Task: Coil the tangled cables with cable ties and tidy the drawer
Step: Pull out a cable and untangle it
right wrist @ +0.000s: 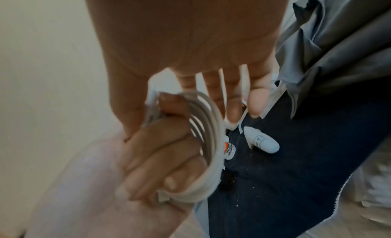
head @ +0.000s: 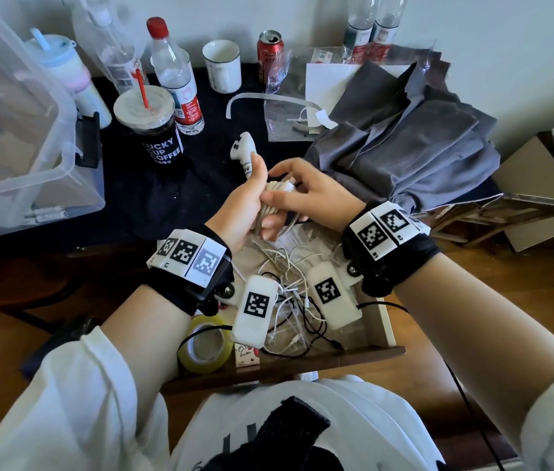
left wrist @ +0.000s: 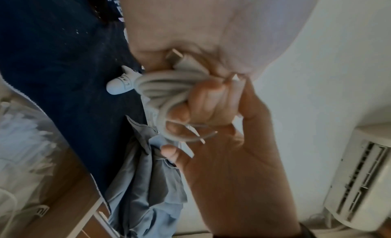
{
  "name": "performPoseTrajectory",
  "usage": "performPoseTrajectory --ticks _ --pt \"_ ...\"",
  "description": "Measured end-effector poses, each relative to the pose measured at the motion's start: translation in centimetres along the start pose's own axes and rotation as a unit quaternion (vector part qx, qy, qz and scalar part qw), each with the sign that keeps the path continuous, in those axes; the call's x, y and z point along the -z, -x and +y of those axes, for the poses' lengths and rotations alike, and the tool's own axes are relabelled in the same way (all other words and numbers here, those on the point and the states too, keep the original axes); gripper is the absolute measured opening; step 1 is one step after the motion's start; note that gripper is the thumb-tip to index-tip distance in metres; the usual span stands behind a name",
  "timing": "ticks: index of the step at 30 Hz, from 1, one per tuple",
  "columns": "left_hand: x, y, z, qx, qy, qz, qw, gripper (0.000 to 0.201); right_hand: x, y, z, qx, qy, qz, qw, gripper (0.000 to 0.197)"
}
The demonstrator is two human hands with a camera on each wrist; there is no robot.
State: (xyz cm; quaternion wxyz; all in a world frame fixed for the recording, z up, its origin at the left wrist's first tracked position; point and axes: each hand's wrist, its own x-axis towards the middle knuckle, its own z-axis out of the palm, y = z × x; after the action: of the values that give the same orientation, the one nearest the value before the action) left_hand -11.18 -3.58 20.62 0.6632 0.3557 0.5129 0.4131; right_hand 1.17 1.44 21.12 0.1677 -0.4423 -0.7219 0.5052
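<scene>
**Coil in hand, tangle still waiting**

An open drawer [head: 381,321] at 6 o'clock holds a knot of white and black cables [head: 291,300]. Above it, near frame centre, the left hand [head: 241,205] curls round a coiled white cable [head: 277,192], while the right hand [head: 316,195], at its 3 o'clock, pinches the bundle's top with thumb and forefinger. A thin cable tie [left wrist: 198,134] shows among the fingers. Should either grip slacken before the tie cinches, the stiff loops would likely spring apart.
</scene>
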Motion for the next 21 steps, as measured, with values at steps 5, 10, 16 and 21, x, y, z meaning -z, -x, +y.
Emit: performPoseTrajectory --ticks 5,10,16,21 --pt "0.0 0.0 0.1 0.017 0.051 -0.026 0.998 0.087 -1.0 0.5 -0.4 0.016 0.032 0.02 0.999 0.029" --pt "0.2 -0.2 0.1 0.034 0.059 -0.027 0.997 0.088 -1.1 0.7 -0.6 0.009 0.012 0.025 1.0 0.033" --pt "0.2 -0.5 0.0 0.059 0.084 -0.002 0.995 0.094 -1.3 0.3 -0.2 -0.014 0.074 0.066 0.995 0.036" --pt "0.3 -1.2 -0.7 0.087 0.097 0.059 0.99 0.08 -2.1 -0.4 0.5 -0.044 0.127 0.073 0.988 0.045"
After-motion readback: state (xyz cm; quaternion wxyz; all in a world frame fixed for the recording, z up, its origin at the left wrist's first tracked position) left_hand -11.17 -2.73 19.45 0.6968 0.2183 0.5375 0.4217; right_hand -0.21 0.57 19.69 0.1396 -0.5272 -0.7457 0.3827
